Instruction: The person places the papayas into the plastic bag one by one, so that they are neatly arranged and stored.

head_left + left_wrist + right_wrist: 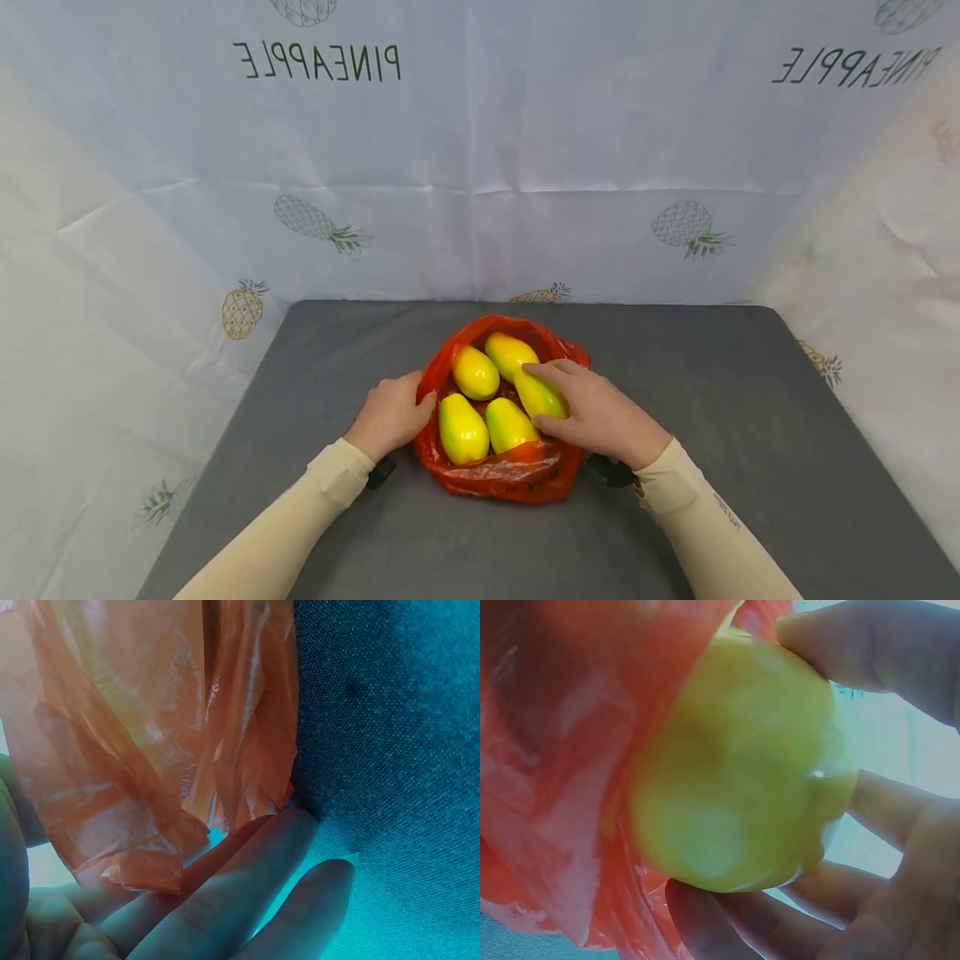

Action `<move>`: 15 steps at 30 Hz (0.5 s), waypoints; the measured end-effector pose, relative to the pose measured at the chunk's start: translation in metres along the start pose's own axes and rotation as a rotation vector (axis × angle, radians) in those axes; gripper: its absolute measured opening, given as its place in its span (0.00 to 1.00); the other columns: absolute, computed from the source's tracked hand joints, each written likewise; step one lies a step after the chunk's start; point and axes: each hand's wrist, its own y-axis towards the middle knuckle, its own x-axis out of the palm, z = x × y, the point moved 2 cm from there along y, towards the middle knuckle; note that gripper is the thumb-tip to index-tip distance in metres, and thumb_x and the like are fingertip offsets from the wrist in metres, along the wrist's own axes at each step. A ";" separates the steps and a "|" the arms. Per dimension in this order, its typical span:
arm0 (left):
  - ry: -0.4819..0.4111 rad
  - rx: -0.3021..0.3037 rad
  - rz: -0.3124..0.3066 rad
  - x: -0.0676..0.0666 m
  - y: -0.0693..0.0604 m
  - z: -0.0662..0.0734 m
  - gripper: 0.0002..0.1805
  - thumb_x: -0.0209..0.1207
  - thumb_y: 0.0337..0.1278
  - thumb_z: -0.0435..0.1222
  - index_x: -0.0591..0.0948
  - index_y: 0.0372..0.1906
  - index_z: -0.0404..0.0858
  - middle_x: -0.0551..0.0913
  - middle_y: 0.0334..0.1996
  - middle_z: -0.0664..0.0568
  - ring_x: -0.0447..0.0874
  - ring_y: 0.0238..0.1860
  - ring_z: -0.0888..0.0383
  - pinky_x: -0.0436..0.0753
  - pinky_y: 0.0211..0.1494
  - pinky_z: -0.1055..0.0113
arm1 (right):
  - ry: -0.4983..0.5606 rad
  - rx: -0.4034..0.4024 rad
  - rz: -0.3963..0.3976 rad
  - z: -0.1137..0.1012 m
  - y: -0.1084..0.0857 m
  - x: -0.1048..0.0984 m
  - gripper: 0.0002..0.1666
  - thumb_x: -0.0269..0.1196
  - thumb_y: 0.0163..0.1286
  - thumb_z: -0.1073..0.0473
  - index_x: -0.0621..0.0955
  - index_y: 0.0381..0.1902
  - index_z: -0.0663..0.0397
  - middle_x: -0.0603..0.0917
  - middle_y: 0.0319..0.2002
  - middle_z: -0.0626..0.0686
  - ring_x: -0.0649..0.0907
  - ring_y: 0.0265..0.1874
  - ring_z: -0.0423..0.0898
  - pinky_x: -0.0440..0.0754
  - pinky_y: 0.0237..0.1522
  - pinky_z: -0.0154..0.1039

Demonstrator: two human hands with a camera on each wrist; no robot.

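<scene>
A red plastic bag [497, 477] stands wide-mouthed on the table, with several glossy yellow-green mangoes [464, 429] inside. My left hand [390, 414] grips the bag's left rim; in the left wrist view the thin film [150, 780] hangs between thumb and fingers. At the bag's right side, my right hand [600, 408] holds one mango [540, 395] at the mouth, thumb on the near side and fingers over the far side. The right wrist view shows this mango [742, 765] close up, clasped by the fingers, with red film beside it. Its far part is hidden.
The dark grey table [360, 533] extends around the bag on all sides. A white curtain [465, 125] printed with pineapples hangs behind the table's back edge and along both sides.
</scene>
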 end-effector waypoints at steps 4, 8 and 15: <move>-0.003 -0.005 0.000 0.001 -0.001 -0.001 0.08 0.62 0.75 0.41 0.81 0.40 0.40 0.78 0.22 0.49 0.77 0.20 0.55 0.81 0.28 0.66 | 0.009 -0.007 -0.004 0.001 0.002 0.002 0.42 0.72 0.71 0.46 0.73 0.81 0.38 0.77 0.75 0.54 0.83 0.61 0.51 0.85 0.63 0.55; 0.005 0.000 -0.004 0.001 -0.001 -0.001 0.09 0.62 0.75 0.41 0.81 0.39 0.40 0.78 0.22 0.50 0.77 0.20 0.55 0.80 0.28 0.66 | 0.006 -0.006 -0.008 0.002 0.004 0.003 0.41 0.71 0.70 0.48 0.74 0.80 0.37 0.78 0.73 0.53 0.83 0.57 0.49 0.85 0.60 0.52; 0.013 0.013 -0.003 -0.001 0.000 0.000 0.09 0.62 0.74 0.41 0.80 0.39 0.40 0.78 0.22 0.50 0.77 0.19 0.55 0.80 0.27 0.66 | -0.017 0.021 -0.028 0.007 0.004 0.006 0.42 0.72 0.68 0.49 0.75 0.79 0.36 0.78 0.72 0.53 0.82 0.60 0.51 0.85 0.60 0.53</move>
